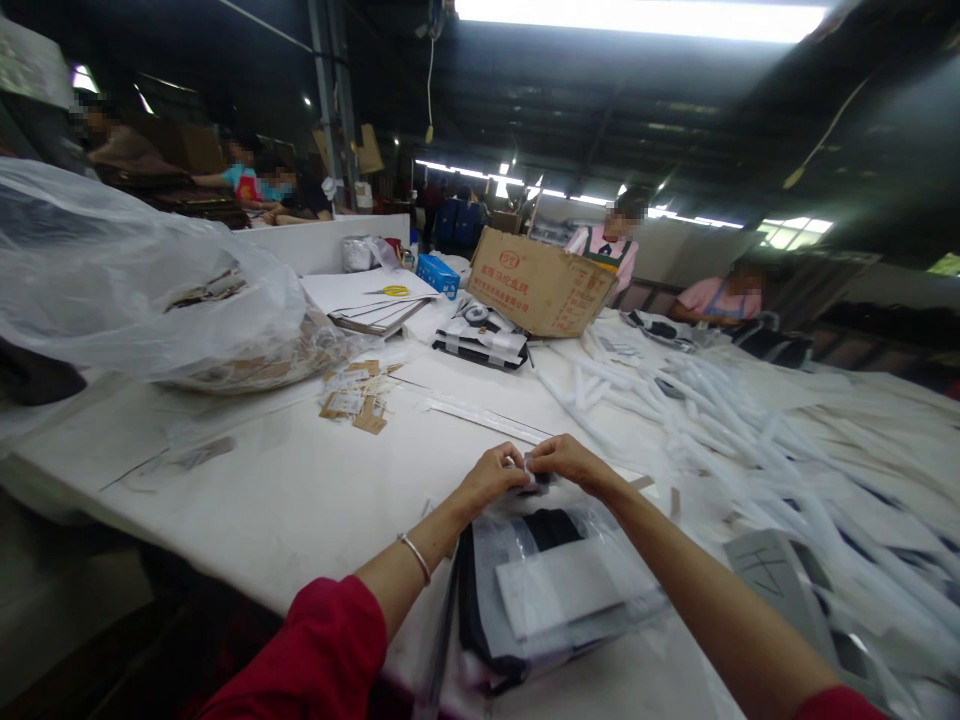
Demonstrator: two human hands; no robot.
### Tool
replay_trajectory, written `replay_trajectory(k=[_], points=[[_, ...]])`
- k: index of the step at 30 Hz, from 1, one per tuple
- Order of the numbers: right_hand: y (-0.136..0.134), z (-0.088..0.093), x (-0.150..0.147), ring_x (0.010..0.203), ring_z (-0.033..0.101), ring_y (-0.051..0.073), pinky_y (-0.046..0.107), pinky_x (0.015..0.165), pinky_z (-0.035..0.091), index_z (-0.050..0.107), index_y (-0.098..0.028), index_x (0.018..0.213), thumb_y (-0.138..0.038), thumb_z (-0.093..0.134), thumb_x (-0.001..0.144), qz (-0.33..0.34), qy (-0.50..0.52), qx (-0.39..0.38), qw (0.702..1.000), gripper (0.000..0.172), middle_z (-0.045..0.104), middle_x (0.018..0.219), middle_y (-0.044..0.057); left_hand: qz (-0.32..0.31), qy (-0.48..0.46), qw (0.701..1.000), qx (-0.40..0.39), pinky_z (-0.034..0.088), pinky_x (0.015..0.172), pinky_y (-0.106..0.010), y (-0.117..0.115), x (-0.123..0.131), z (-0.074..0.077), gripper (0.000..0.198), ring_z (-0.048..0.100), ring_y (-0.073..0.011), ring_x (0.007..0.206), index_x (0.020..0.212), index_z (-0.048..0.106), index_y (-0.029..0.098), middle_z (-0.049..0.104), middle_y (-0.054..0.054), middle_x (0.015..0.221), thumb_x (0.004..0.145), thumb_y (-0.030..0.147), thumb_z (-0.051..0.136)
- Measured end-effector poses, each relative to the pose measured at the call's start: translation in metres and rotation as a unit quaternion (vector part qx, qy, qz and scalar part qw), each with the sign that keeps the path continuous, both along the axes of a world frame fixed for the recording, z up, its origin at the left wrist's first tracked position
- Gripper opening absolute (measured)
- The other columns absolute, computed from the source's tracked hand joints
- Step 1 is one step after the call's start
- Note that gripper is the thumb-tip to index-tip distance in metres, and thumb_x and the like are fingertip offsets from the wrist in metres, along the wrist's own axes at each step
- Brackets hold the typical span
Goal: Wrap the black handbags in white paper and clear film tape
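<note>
A clear plastic bag (555,590) holding a dark folded item and a white card lies on the white table (300,490) in front of me. My left hand (491,478) and my right hand (571,462) meet at the bag's far edge. Both are closed in a pinch on the bag's top flap, fingertips almost touching. My left wrist wears a thin bracelet, and red sleeves cover both upper arms.
Several white plastic strips (720,420) are heaped to the right. A cardboard box (541,284), packed bags (480,340) and a paper stack with scissors (382,300) stand farther back. A big clear sack (142,280) fills the left. Small paper tags (358,395) lie mid-table. Other people work behind.
</note>
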State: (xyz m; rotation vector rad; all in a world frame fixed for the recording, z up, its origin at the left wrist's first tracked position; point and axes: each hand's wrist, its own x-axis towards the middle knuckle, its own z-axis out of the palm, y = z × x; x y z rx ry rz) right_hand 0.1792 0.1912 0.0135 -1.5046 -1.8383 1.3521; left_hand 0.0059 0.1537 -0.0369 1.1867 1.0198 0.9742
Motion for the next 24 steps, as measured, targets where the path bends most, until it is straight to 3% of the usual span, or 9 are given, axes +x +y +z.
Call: replay_trajectory(k=[6,11,16,20,24], points=[[0.0041,-0.0028,-0.0021,0.052,0.050,0.011,0.023,0.052,0.037,0.077,-0.014,0.068,-0.024,0.069,0.058,-0.001,-0.033,0.036,0.999,0.016,0.066,0.055,0.000,-0.016,0.037,0.998,-0.048,0.026,0.047,-0.021,0.0034,-0.0050,0.0020,0.024,0.041,-0.0081,0.047,0.084,0.058,0.018,0.056,0.007,0.058,0.062,0.022,0.066],[0.0020,0.0016,-0.0007,0.056,0.056,0.012,0.023,0.056,0.043,0.077,-0.015,0.071,-0.024,0.072,0.056,0.007,-0.032,0.028,0.999,0.019,0.070,0.062,0.002,-0.019,0.032,0.998,-0.047,0.028,0.049,-0.021,0.0037,-0.0005,-0.0015,0.011,0.042,-0.0079,0.050,0.071,0.058,0.017,0.053,0.006,0.056,0.062,0.021,0.064],[0.0051,0.0058,-0.0018,0.054,0.056,0.012,0.023,0.054,0.044,0.076,-0.014,0.070,-0.024,0.073,0.055,0.008,-0.043,0.018,0.999,0.018,0.070,0.061,0.003,-0.017,0.016,0.998,-0.054,0.028,0.050,-0.021,0.0023,0.0021,0.0003,0.013,0.041,-0.0080,0.050,0.069,0.056,0.018,0.051,0.007,0.054,0.059,0.020,0.064],[0.0037,0.0060,-0.0069,0.054,0.057,0.013,0.024,0.053,0.043,0.077,-0.016,0.067,-0.020,0.072,0.056,0.003,-0.071,0.067,0.995,0.013,0.070,0.059,0.002,-0.005,0.007,0.998,-0.063,0.022,0.048,-0.022,0.0032,0.0011,0.0060,0.012,0.033,-0.0073,0.046,0.063,0.053,0.019,0.042,0.009,0.047,0.058,0.020,0.063],[-0.0035,0.0043,-0.0076,0.061,0.063,0.017,0.028,0.062,0.048,0.078,-0.021,0.069,-0.019,0.068,0.063,0.010,-0.082,0.121,0.989,0.012,0.073,0.064,0.000,0.021,-0.002,0.998,-0.067,0.021,0.048,-0.023,0.0080,0.0021,0.0055,0.011,0.032,-0.0072,0.046,0.059,0.052,0.019,0.043,0.008,0.047,0.055,0.018,0.063]])
